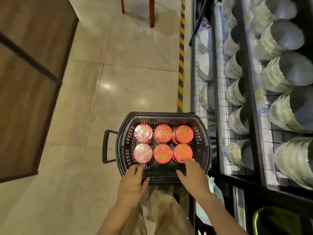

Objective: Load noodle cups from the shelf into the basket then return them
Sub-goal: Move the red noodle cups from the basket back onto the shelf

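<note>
Tiled aisle floor (118,82): basket (204,133) holds six cups (162,134). Left hand (133,182) and right hand (193,175) hover open at its near rim; loading looks done, so gripping cups to return comes next.

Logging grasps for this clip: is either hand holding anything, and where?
Nothing is held. The left hand and right hand reach open toward the noodle cups.

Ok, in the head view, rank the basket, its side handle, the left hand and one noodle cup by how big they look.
1. basket, by far the largest.
2. left hand, though nearness to the camera inflates it.
3. side handle and the near-left noodle cup: too alike to rank; the handle is longer, the cup wider.
</note>
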The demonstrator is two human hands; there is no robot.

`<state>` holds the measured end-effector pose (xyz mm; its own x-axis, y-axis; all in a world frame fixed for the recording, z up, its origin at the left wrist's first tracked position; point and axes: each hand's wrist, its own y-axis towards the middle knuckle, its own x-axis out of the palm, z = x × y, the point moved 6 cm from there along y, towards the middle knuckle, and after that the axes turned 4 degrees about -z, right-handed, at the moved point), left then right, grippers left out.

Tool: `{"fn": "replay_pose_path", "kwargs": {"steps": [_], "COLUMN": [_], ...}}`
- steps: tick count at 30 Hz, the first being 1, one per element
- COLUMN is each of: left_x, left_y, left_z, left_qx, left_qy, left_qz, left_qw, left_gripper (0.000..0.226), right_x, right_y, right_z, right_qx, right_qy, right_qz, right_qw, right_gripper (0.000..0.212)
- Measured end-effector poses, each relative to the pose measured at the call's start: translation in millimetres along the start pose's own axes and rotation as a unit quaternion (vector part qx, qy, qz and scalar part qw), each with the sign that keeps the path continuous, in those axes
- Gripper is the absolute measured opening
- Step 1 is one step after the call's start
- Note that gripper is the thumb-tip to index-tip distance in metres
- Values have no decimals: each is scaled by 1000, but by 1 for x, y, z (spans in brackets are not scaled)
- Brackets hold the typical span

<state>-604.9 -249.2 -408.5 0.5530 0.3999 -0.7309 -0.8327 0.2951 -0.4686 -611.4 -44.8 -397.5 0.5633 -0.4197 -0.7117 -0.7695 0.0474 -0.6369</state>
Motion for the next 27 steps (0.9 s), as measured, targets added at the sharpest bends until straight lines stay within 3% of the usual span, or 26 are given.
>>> {"fn": "replay_pose_path", "kwargs": {"steps": [4, 10, 13, 19, 27], "left_x": [36, 104, 146, 218, 237], "left_y": [54, 140, 176, 203, 204], "left_z": [-28, -99, -131, -172, -196], "left_qx": [-49, -120, -135, -134, -133], "left_qy": [0, -2, 40, 139, 90], "left_qz": [-34, -71, -92, -136, -52], "left_qw": [998, 990, 986, 972, 986], "left_gripper": [41, 50, 65, 105, 117], "right_x": [32, 120, 160, 223, 255], "right_y": [64, 157, 196, 243, 250], "right_z": [12, 44, 59, 82, 80], "right_qx": [4, 37, 46, 65, 91], "right_qy": [-15, -43, -48, -41, -139], "right_qz": [-46, -85, -63, -33, -70], "right_qw": [999, 995, 996, 996, 984], "right_gripper": [51, 61, 70, 112, 128]}}
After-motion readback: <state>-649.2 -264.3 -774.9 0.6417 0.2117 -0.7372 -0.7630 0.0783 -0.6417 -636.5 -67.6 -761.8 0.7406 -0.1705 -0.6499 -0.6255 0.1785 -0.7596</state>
